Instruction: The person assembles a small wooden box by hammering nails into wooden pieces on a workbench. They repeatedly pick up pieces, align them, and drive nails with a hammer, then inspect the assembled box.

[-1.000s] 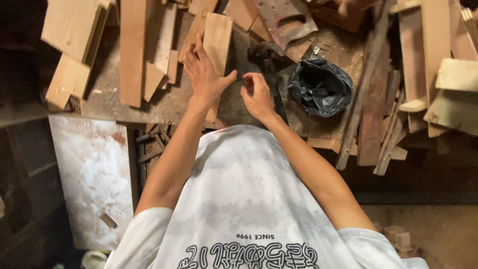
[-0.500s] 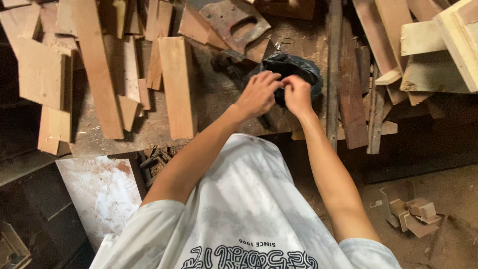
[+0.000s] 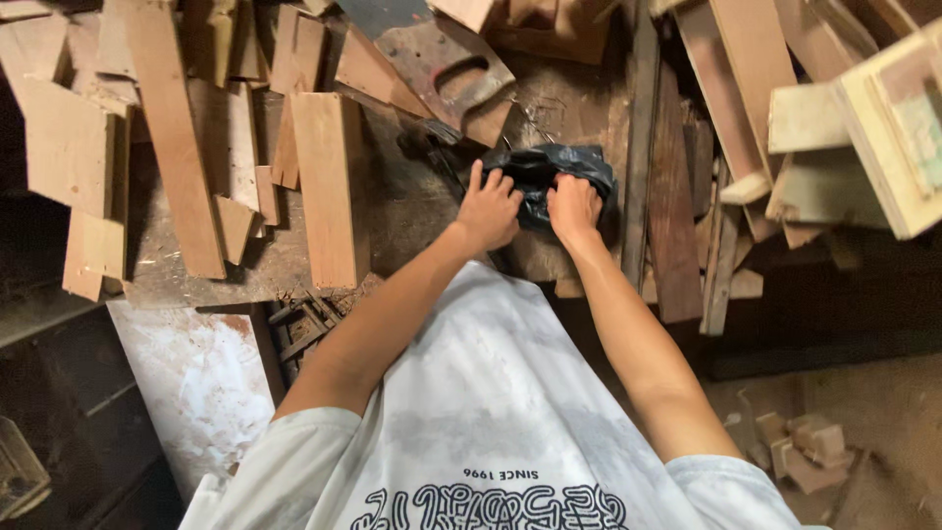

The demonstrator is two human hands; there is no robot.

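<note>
One head view, looking steeply down.
Your camera sits above your shirt (image 3: 491, 422) at frame bottom and faces the bench (image 3: 412, 206) across the upper frame, near enough that both forearms fill the middle; floor shows lower right.
</note>
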